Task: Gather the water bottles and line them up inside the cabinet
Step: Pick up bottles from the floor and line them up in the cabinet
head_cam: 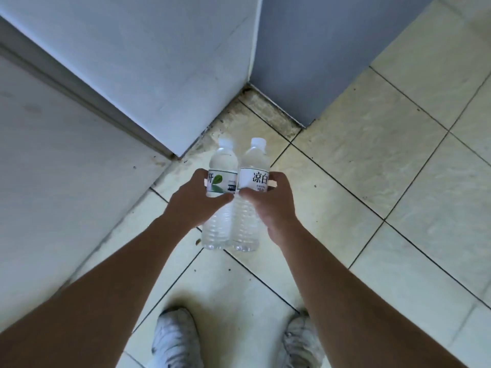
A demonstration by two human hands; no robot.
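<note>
Left hand [195, 201], right hand [268, 205]: fingers clamped on ribbed clear plastic bottles [221, 208], touching.

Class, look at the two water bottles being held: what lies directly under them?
Under the left bottle and right bottle, each in the grip of a hand, lies pale tiled floor with dark grout lines. The patch right beneath them is covered.

Two bottles are side by side, touching, above the floor [398, 181]: the left bottle [221, 181] in the left hand [194, 205], the right bottle [253, 179] in the right hand [273, 205]. Cabinet panels [159, 62] stand far left; shoes [175, 338] near.
</note>
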